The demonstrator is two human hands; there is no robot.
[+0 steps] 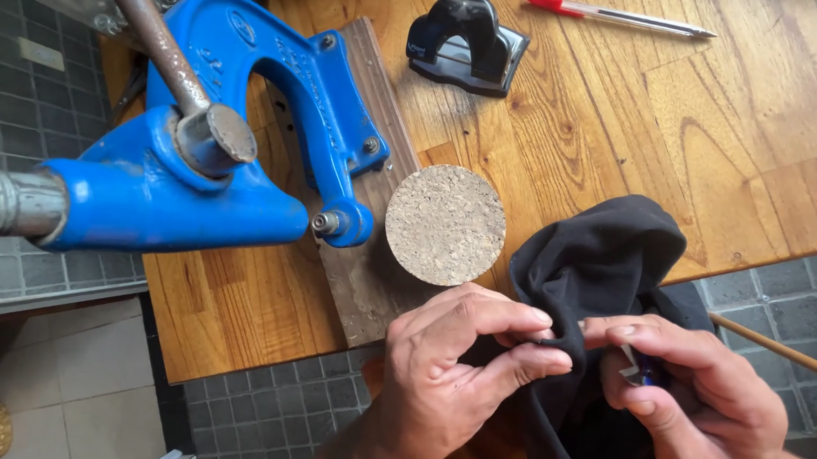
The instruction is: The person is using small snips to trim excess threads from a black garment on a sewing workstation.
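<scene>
A piece of black fabric [603, 258] hangs over the near edge of the wooden table [619, 129]. My left hand [448, 371] pinches a fold of the fabric between thumb and fingers. My right hand [688, 402] grips the same fabric from the right and also holds a small blue and silver tool [639, 370], mostly hidden in the fingers. Both hands meet just below the table edge.
A large blue hand press [246, 137] with a metal lever stands on a wooden board [369, 274] at the left. A round cork disc [446, 224] lies beside it. A black hole punch [465, 42] and a red-capped pen [615, 15] sit farther back. A thin wooden stick [775, 349] pokes in at right.
</scene>
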